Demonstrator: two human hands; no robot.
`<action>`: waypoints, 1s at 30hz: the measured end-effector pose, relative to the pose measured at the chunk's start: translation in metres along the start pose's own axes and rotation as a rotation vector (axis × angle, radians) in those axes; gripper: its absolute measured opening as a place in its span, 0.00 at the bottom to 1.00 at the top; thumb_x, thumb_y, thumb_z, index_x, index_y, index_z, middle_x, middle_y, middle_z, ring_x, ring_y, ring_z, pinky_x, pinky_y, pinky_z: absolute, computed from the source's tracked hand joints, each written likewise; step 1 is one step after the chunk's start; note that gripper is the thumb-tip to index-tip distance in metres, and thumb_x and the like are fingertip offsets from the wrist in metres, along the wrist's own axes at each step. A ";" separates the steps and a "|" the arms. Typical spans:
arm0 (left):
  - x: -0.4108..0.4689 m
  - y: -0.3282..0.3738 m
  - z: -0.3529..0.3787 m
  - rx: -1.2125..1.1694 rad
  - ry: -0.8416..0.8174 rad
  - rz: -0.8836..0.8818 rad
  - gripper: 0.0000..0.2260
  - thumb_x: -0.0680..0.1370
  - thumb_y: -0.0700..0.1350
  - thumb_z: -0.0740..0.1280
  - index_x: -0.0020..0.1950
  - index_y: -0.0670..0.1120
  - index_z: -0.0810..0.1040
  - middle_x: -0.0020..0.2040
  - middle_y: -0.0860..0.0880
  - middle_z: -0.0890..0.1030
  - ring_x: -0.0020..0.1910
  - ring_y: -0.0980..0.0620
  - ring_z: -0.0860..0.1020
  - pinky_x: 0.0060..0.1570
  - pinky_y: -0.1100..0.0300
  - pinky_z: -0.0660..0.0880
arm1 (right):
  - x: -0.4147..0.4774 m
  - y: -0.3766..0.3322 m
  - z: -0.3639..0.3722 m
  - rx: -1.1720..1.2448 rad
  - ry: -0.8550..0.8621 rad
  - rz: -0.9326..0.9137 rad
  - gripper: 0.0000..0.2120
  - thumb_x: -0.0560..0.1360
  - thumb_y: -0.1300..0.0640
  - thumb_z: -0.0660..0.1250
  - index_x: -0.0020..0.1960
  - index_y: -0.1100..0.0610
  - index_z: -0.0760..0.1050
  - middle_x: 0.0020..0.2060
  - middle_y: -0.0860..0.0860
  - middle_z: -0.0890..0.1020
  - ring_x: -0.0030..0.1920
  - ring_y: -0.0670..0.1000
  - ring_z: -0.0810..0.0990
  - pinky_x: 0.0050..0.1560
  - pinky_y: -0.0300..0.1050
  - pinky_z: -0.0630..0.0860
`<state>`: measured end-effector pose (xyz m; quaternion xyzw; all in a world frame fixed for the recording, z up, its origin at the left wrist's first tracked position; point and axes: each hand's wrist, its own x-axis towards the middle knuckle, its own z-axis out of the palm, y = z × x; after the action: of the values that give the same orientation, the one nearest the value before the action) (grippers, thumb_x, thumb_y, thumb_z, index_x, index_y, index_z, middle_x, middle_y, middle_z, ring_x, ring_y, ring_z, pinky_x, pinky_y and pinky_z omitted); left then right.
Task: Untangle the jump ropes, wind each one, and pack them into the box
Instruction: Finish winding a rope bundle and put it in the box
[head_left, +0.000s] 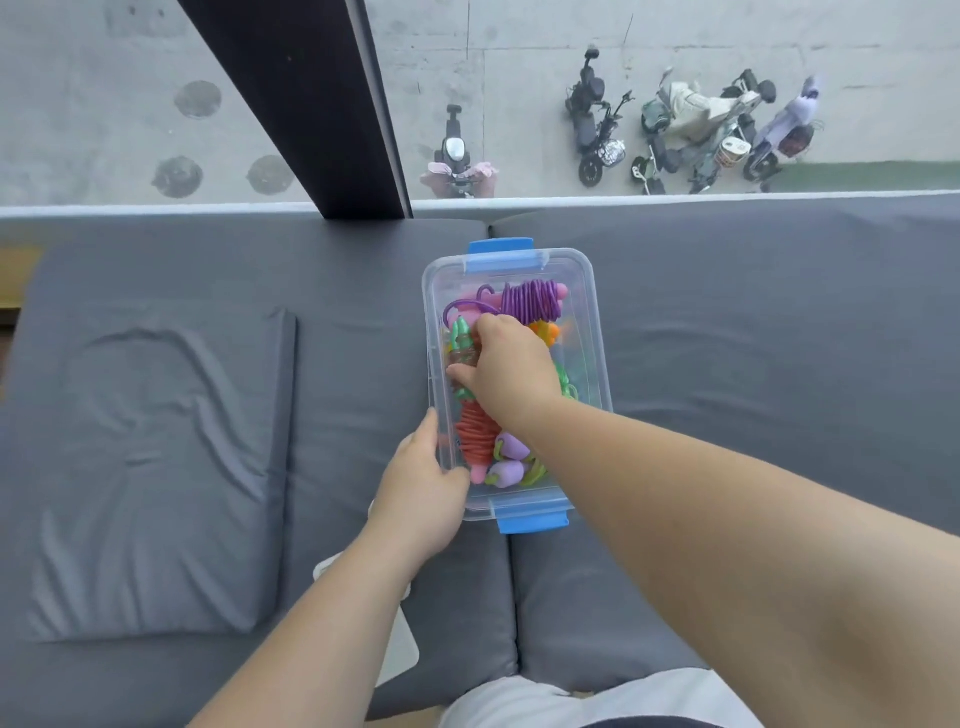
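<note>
Several wound coils lie in the clear box in the head view, the only one given: a purple rope at the far end, a red rope along the near left wall, and lilac handles bunched at the near end. The box sits on a grey cushion with no lid on it.

The right hand reaches in from above. Its fingers curl round a green-handled rope and set it against the left wall, between the purple and red bundles. The left hand grips the near left corner, thumb over the rim, steadying the box. A pale flat piece shows beneath the left forearm; it may be the lid, but too much is hidden to say.

I judge this to be the packing step, close to its end. Next, the right hand should let go and lift out without dragging a loose loop with it.
</note>
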<state>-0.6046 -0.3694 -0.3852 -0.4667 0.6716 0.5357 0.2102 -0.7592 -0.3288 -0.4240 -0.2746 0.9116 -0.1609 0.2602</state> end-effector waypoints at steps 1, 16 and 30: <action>0.003 -0.002 -0.002 0.015 -0.008 -0.002 0.40 0.68 0.50 0.59 0.82 0.59 0.54 0.71 0.53 0.72 0.61 0.44 0.77 0.58 0.46 0.77 | 0.000 -0.001 0.002 -0.064 -0.008 -0.035 0.17 0.75 0.46 0.71 0.57 0.57 0.75 0.54 0.53 0.77 0.56 0.56 0.76 0.53 0.50 0.73; -0.016 0.024 0.005 0.113 0.459 0.319 0.19 0.75 0.45 0.68 0.67 0.49 0.75 0.61 0.49 0.75 0.61 0.45 0.75 0.64 0.47 0.72 | -0.087 0.044 -0.034 0.157 0.012 -0.055 0.25 0.75 0.47 0.70 0.71 0.50 0.71 0.63 0.50 0.71 0.61 0.55 0.74 0.59 0.47 0.72; -0.113 0.100 0.249 0.236 -0.111 0.314 0.10 0.79 0.53 0.69 0.58 0.52 0.76 0.53 0.52 0.77 0.49 0.53 0.78 0.41 0.58 0.73 | -0.296 0.292 -0.132 0.361 0.107 0.369 0.20 0.76 0.42 0.69 0.66 0.46 0.74 0.60 0.44 0.69 0.50 0.47 0.78 0.57 0.49 0.76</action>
<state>-0.6905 -0.0970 -0.3286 -0.2982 0.7815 0.5045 0.2140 -0.7439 0.0967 -0.3299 -0.0440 0.9153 -0.2849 0.2812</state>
